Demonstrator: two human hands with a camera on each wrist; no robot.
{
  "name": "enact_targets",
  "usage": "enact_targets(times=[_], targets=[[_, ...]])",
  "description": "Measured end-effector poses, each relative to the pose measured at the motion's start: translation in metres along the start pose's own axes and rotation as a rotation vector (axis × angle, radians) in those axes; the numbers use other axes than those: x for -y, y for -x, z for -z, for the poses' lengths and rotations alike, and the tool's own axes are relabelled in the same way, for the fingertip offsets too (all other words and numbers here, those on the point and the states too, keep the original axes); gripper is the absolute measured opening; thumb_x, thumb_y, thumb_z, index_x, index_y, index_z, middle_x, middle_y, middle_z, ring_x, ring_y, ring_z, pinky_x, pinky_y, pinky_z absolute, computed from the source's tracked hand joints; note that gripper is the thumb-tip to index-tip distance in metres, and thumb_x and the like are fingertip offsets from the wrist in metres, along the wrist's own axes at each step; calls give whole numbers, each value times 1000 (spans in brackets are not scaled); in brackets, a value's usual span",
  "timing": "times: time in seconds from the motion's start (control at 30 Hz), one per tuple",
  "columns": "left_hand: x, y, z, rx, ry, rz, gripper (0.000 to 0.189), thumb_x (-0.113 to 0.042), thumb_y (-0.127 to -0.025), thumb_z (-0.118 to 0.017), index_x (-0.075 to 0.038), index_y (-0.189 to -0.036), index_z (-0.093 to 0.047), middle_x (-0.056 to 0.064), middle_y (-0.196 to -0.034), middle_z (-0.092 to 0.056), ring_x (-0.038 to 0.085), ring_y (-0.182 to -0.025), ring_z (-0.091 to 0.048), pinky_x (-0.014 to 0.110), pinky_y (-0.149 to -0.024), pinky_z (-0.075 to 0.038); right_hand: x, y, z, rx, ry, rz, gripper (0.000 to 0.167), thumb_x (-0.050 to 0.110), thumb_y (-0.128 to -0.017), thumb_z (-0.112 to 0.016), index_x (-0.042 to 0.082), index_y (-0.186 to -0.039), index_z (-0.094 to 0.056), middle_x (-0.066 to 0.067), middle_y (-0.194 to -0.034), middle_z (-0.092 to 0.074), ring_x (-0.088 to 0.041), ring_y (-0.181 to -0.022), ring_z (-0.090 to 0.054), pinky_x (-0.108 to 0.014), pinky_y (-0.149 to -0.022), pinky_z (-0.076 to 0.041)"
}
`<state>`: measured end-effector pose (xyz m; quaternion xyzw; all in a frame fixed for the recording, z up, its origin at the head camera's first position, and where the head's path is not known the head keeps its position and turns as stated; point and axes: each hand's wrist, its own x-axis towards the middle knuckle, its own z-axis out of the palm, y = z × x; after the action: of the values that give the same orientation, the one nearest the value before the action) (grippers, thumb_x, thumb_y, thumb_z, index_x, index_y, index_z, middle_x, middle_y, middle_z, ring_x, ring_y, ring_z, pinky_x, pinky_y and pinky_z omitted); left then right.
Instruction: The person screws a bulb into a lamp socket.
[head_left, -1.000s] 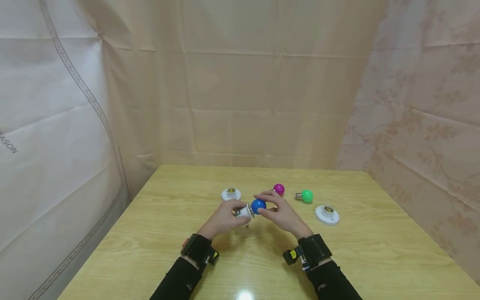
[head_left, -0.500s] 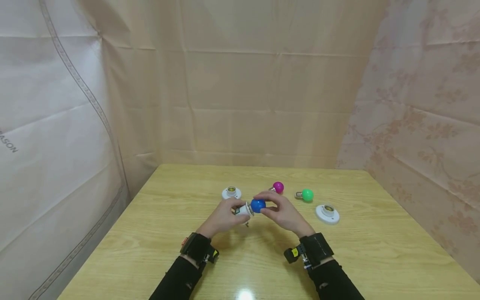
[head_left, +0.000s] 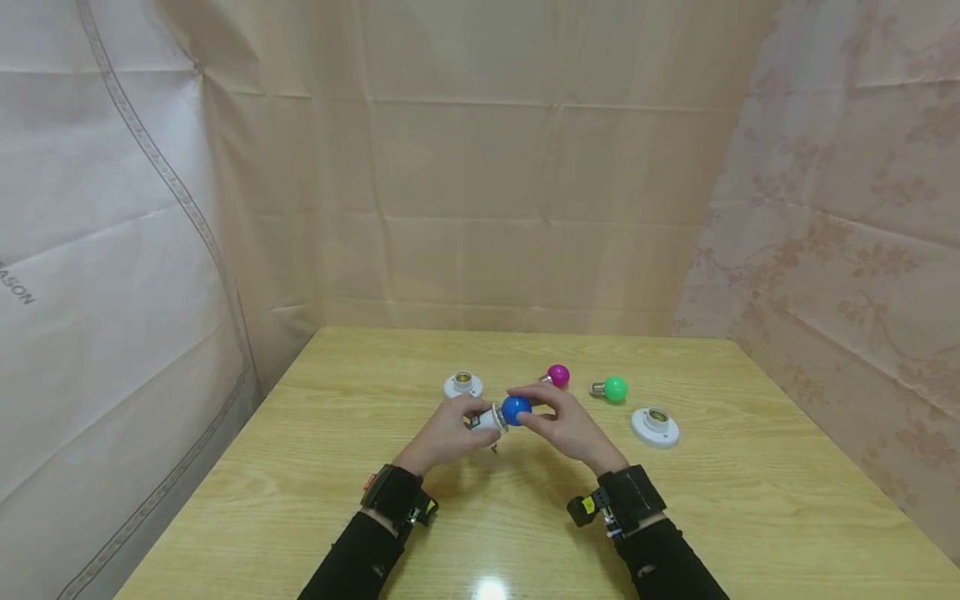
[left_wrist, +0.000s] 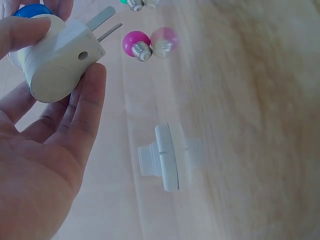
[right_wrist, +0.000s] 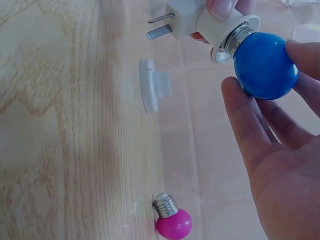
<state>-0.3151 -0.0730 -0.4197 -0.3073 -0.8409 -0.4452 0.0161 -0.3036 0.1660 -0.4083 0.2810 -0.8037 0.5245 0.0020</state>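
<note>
Hands (head_left: 446, 435) pinching white socket (left_wrist: 52, 67) and blue bulb (right_wrist: 265, 65), thread (right_wrist: 239, 38) clear in right wrist view, hidden in left

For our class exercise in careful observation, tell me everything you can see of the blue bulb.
The blue bulb is round, smooth and glossy, of glass or plastic, with a ridged, silvery metal base. It is held tilted above the table, base toward the white socket in the left hand. Some ridges show at the socket's mouth; how far the base sits inside is unclear. The right hand grips the round end.
</note>
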Motion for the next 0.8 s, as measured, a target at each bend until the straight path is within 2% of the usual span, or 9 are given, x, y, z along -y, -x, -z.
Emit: enact_targets(times=[0.1, 0.33, 0.57, 0.8], targets=[[0, 0, 0, -7, -8, -20, 27, -19, -88, -76, -9, -113, -74, -1, -101, -68, 17, -94, -59, 34, -78, -52, 1, -1, 0, -10, -1, 2, 39, 17, -101, -65, 7, -138, -61, -15, -135, -55, -36, -123, -56, -46, -100, -51], [0, -1, -1, -5, -8, -21, 26, -19, -88, -76, -10, -112, -75, -1, -100, -67, 16, -93, -59, 34, -77, -52, 1, -1, -2, -34, -25, 41, 36, 10, -98, -67, 3, -133, -63, -18, -139, -51, -39, -126, -54, -34, -99, -51], [0, 0, 0, 7, 6, 12, 28, -20, -89, -76, -12, -116, -74, -3, -102, -66, 15, -95, -58, 33, -78, -51, 3, 1, 1, 2, -42, 85, 33, 4, -97, -68, 3, -130, -65, -17, -138, -53, -38, -127, -53, -35, -99, -51], [0, 1, 0, 8, 14, 12, 29, -22, -89, -75, -11, -116, -74, -4, -101, -67, 15, -94, -59, 34, -78, -52, 2, 1, 1, 23, -49, 75, 36, 3, -97, -67, 5, -132, -64, -15, -137, -53, -38, -127, -54, -33, -99, -51]])
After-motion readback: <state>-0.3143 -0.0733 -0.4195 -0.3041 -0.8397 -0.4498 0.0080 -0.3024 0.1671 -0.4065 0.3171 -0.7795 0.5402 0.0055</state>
